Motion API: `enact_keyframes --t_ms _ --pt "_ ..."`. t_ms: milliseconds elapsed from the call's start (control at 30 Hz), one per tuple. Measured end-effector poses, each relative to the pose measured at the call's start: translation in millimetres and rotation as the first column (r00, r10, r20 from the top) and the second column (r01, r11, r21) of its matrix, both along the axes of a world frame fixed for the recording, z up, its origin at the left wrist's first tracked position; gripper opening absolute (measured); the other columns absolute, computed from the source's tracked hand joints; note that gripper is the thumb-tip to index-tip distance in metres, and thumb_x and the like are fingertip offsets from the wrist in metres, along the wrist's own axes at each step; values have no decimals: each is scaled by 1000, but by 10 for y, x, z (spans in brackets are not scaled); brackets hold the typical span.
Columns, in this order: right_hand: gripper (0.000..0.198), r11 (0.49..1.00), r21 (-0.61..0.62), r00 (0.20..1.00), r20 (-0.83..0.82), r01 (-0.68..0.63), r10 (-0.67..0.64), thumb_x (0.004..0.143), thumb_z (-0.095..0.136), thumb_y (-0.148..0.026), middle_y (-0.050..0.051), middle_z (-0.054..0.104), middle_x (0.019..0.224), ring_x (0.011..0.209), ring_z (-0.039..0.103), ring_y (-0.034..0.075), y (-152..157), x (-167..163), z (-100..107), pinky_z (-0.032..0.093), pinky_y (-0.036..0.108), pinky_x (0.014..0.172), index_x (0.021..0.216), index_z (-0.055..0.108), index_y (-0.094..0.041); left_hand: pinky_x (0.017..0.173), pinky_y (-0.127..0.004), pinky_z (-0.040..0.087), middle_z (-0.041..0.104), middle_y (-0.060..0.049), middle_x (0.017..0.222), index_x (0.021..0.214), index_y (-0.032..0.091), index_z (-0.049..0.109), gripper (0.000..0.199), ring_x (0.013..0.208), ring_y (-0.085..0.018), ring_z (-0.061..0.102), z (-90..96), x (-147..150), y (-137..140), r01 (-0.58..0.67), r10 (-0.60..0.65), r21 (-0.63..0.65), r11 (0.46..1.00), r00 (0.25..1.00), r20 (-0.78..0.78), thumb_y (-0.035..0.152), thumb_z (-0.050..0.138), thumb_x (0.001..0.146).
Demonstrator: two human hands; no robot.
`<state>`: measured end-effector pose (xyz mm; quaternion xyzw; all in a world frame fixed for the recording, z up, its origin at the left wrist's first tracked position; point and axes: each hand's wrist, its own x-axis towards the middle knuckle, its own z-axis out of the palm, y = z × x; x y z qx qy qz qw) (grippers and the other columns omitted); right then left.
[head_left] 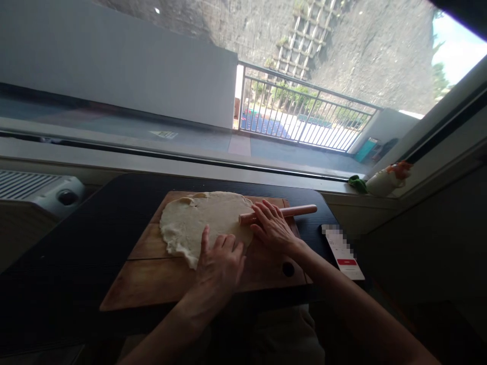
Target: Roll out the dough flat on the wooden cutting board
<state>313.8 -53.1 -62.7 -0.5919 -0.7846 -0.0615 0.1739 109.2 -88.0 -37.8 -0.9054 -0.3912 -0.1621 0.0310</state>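
A large, flat sheet of pale dough (207, 218) with an uneven, partly folded rim lies on a wooden cutting board (148, 284). My left hand (221, 258) is over the dough's near edge, one finger stretched out and the others bent, with nothing seen in it. Whether its fingertips press the dough cannot be made out. Across the dough's right edge lies a wooden rolling pin (302, 210), its right end sticking out past the board. My right hand (272, 223) is on the pin's left part, fingers over it and thumb on the near side.
The board rests on a dark table (87, 238). A phone (344, 253) with a lit screen lies at the table's right edge. Behind the table runs a window sill holding a white pot (382, 181). A white slatted appliance (41, 187) stands at the left.
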Motion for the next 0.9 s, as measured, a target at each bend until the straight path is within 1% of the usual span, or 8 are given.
enact_keyframes --t_ms 67,167,233,300,400,600,733,900 --pt "52 1000 -20 1000 -17 -8 8 94 39 -44 10 32 148 140 15 24 54 58 2 19 41 111 140 37 -18 109 -61 11 63 -7 94 95 20 67 19 95 -25 56 2 -2 -10 17 -17 1 1000 1000 -8 24 53 84" --pt "44 996 -56 994 -77 74 -78 94 40 -40 14 33 146 138 20 26 409 138 106 25 42 108 128 51 -15 108 -61 10 64 -6 93 92 20 67 17 94 -25 56 9 -41 -17 37 -37 -8 999 999 -36 24 52 85" --pt "36 993 -88 992 -96 75 -84 94 41 -34 15 41 140 133 28 26 592 192 203 28 41 105 119 58 -14 108 -62 10 64 -5 95 92 22 67 16 96 -24 56 11 -99 -19 40 -41 -23 999 998 -50 23 53 84" --pt "27 991 -132 997 -70 -19 10 91 44 -26 11 55 123 125 39 23 618 253 282 30 38 103 108 63 -16 108 -63 9 65 -4 98 94 23 66 17 97 -24 57 14 -165 -16 41 -43 -39 998 997 -60 21 55 83" --pt "18 976 -198 996 10 -86 89 84 51 -19 5 61 100 105 50 21 444 353 340 36 33 93 98 63 -20 108 -63 9 66 -4 99 95 23 66 17 95 -23 58 45 -219 6 53 -57 -47 997 994 -98 20 57 81" --pt "23 976 -184 988 125 114 -92 78 48 -8 5 56 97 76 53 15 114 394 435 37 26 68 95 57 -20 108 -59 17 66 -7 82 82 16 68 18 83 -25 61 133 -54 49 64 -50 52 997 970 -237 12 51 79" --pt "30 987 -144 993 101 77 -63 74 47 -4 3 56 99 80 54 15 -84 306 507 37 26 69 98 54 -21 106 -55 23 66 -9 79 80 14 68 20 77 -25 62 127 36 63 58 -29 131 990 977 -213 10 48 78" --pt "40 983 -182 1000 -1 31 -31 77 60 -17 3 58 111 95 56 19 -273 185 466 40 28 77 115 51 -26 92 -43 39 68 -5 79 83 18 64 17 77 -23 62 241 -112 296 -5 3 91 996 1000 26 21 47 80"
